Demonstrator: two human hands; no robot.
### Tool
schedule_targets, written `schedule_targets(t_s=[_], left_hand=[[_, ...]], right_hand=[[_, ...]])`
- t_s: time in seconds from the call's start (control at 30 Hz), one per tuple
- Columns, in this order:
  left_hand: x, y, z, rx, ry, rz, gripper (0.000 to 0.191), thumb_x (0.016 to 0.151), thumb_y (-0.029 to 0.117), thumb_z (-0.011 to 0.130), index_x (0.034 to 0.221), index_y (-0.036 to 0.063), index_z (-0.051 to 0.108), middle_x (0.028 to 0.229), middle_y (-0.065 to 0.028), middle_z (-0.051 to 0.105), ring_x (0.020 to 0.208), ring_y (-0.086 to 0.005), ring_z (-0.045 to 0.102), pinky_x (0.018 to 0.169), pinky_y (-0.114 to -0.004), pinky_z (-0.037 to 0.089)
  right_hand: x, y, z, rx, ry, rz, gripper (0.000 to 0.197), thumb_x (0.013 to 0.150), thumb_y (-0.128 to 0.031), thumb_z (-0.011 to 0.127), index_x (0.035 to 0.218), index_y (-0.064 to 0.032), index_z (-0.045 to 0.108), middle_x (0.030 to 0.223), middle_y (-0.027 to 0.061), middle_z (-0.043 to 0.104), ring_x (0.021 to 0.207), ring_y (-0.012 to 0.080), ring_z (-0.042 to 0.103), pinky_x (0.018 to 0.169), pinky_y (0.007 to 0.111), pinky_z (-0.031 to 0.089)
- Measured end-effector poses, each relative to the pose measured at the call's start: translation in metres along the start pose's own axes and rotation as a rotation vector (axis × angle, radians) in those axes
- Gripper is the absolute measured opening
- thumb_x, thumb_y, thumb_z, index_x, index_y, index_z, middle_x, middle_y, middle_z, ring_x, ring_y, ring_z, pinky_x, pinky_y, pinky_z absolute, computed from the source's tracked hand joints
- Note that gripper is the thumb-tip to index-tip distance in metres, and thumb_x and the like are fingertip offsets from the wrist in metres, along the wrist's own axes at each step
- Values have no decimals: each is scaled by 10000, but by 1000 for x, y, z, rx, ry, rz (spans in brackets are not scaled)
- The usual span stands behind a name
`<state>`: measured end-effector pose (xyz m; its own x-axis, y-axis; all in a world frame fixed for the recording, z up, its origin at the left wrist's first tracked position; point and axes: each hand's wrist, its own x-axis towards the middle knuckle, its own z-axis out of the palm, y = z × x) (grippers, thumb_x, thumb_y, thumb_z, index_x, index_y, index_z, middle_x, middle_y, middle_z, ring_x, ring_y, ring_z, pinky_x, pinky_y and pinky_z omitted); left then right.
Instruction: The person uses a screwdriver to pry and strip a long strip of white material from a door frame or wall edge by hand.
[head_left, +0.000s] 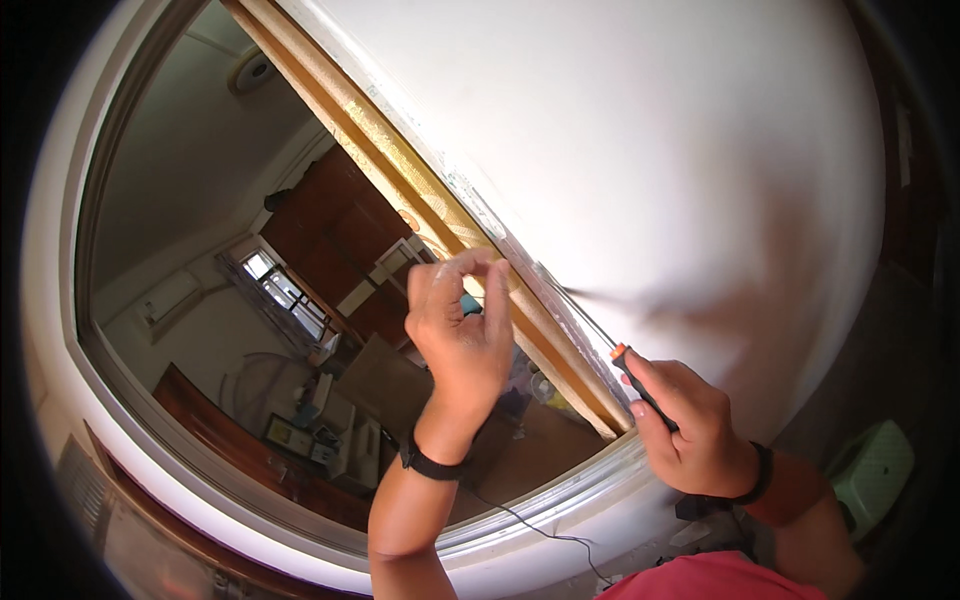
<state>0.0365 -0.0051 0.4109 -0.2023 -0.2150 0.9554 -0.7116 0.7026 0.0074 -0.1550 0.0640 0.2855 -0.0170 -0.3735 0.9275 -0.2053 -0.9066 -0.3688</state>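
My right hand (694, 431) grips a screwdriver (646, 388) by its black and orange handle. Its thin metal shaft points up and left, and the tip lies against the worn edge strip (559, 300) between white wall and window opening. Flaking paint or residue runs along that strip. My left hand (465, 315) is raised in front of the opening, thumb and forefinger tips meeting close to the strip; I see nothing between them. Pale dust marks its fingers. Just behind it hangs a gold patterned curtain (405, 161), gathered along the side of the opening.
A metal sliding track (547, 484) runs along the sill, with a dark cable (525, 517) draped over it. Through the opening appear a brown wardrobe (337, 210) and a framed picture (289, 435). A pale green plastic stool (874, 480) stands low at right.
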Motion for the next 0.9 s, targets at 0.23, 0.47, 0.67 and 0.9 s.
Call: schedule_targets(t_s=[0.23,0.47,0.67,0.9], left_hand=[[20,-10,3,324,0,470,248,792,-10,797,1024,51,733,878,-56,655,774,-257,520,683,-347,454],[29,-19,5,396,-18,612,242,791,-24,756,1015,42,692,913,-59,657,804,-268,538,714,-367,453],[38,-19,2,583,-148,703,164,861,-54,654,1003,8,600,940,-121,640,870,-326,566,782,-411,469],[45,-25,3,405,-77,582,130,878,-79,637,951,15,582,909,-121,627,854,-316,555,766,-388,473]], right_hand=[[-30,-5,-24,28,-101,109,490,869,68,639,1353,47,564,1083,227,672,801,316,683,679,354,562],[-48,-4,-38,93,-136,39,484,850,79,646,1327,45,568,1111,207,670,802,302,678,679,350,564],[-59,0,-50,61,-123,55,479,854,82,644,1324,65,555,1138,236,665,823,310,682,702,359,574],[-58,6,-53,54,-132,64,477,856,91,639,1324,67,555,1142,249,662,839,322,691,711,360,580]])
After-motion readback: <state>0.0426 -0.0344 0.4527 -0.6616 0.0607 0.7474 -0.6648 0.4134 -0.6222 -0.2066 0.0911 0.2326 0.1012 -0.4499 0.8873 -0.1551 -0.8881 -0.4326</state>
